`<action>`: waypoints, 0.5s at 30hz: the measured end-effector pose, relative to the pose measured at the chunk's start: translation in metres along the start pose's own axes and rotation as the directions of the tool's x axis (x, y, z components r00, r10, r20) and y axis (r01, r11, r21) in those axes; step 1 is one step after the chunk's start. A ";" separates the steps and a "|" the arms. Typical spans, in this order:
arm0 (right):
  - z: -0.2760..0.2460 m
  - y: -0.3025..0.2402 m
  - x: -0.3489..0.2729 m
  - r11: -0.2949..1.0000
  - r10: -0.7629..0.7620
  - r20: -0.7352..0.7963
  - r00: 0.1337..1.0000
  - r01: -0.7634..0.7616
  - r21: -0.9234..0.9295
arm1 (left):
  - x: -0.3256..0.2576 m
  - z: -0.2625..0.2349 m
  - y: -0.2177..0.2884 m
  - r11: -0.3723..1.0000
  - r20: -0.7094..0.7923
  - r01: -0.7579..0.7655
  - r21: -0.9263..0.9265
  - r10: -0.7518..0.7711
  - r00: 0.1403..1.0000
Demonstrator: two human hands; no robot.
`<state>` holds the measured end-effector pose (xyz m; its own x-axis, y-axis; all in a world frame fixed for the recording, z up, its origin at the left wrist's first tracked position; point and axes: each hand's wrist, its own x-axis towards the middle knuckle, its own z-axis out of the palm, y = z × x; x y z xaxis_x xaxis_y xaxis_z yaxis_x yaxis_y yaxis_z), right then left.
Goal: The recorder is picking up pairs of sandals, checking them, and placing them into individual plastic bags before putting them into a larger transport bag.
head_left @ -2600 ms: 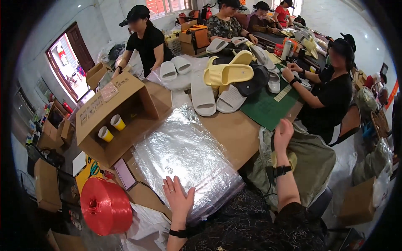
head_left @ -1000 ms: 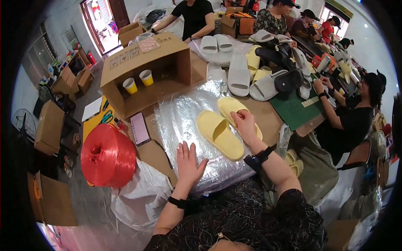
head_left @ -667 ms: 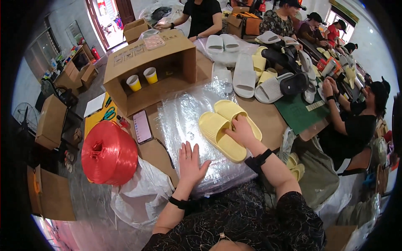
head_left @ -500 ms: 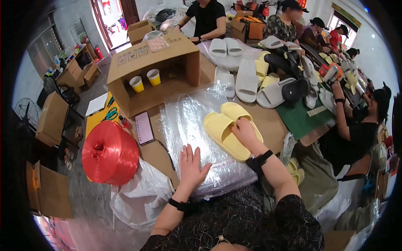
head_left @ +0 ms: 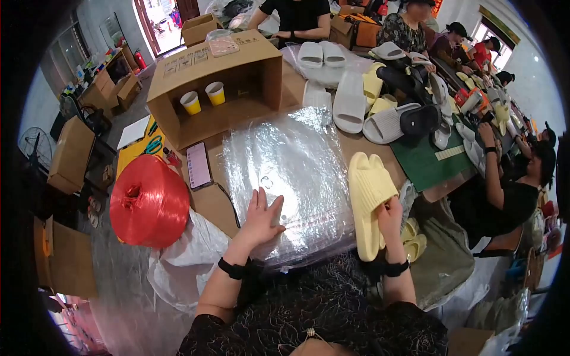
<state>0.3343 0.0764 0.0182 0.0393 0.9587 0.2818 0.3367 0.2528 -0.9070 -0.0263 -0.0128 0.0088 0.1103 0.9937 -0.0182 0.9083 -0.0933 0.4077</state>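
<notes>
Left hand point(head_left: 262, 217) flat with fingers spread on the stack of clear plastic bags point(head_left: 291, 178), right hand point(head_left: 389, 215) fingers clamped on pair of yellow slippers point(head_left: 368, 199) just right of the stack, red twine spool point(head_left: 149, 200) left of it

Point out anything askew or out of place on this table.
The pair of yellow slippers in the right hand stands on edge at the table's rim, partly overhanging. The left hand presses the stack of clear plastic bags. Nothing spilled or damaged.

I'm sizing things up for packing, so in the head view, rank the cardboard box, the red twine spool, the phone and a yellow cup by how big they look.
1. Open cardboard box
2. Red twine spool, though it lies nearer the camera, so this is unsure
3. Phone
4. Yellow cup, though it stands farther back
</notes>
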 end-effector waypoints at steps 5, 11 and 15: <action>-0.023 0.015 -0.023 0.997 0.011 -0.028 1.000 -0.009 0.078 | -0.002 -0.024 0.029 0.992 -0.057 0.001 0.129 0.006 0.998; -0.025 -0.026 -0.027 0.996 -0.024 -0.028 0.999 0.026 0.081 | 0.008 -0.030 0.050 0.989 -0.175 -0.090 0.115 0.109 0.979; 0.004 -0.069 -0.033 0.999 -0.028 0.191 0.981 0.023 0.027 | 0.008 -0.016 0.037 0.958 -0.205 -0.152 0.243 0.204 0.957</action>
<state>0.3059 0.0279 0.0706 -0.1508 0.9586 0.2417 0.3116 0.2781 -0.9086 0.0018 -0.0070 0.0388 0.2079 0.9450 0.2523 0.9516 -0.2552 0.1716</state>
